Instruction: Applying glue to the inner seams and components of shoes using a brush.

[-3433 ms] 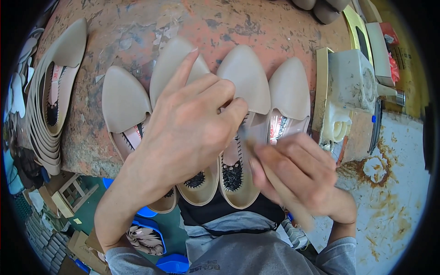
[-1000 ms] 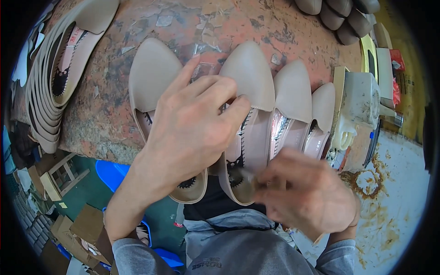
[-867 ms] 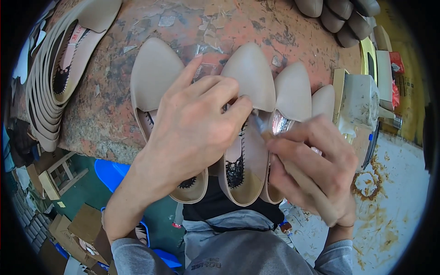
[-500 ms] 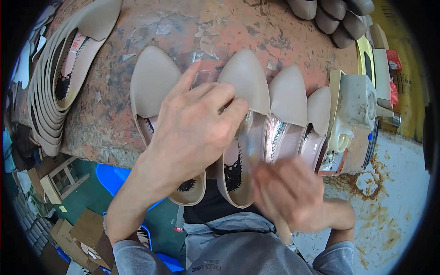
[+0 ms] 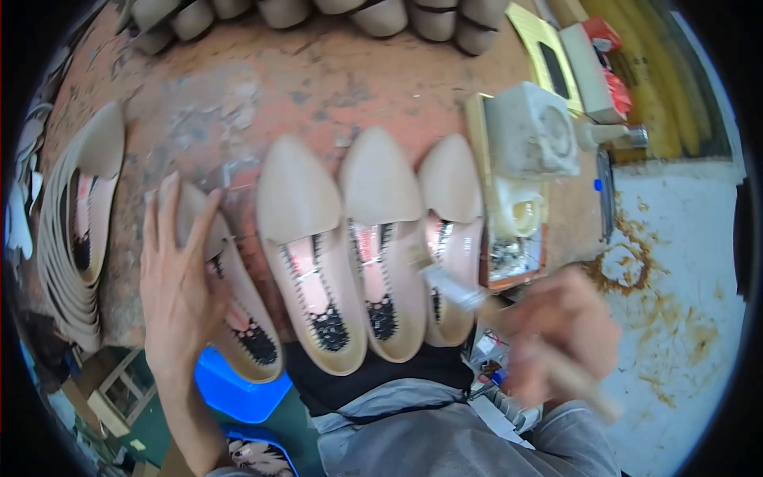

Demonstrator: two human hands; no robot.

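Note:
Fingers spread, my left hand lies over the toe of a beige pointed shoe upper, which tilts apart from the others at the left. Three more beige shoe uppers stand side by side, toes away from me, with pinkish insoles and black lacing inside. A flat brush with a wooden handle and metal band is gripped in my right hand, which is blurred. Its bristle end hangs over the rightmost two uppers; whether it touches them I cannot tell.
A nested stack of beige uppers lies at the left of the worn table. More uppers line the far edge. To the right stand a stained white container and a tray with a small cup. Below is a blue stool.
My left hand has gone from the middle uppers to the leftmost one, which now lies farther left and tilted. My right hand with the brush has moved right. The whole view has shifted.

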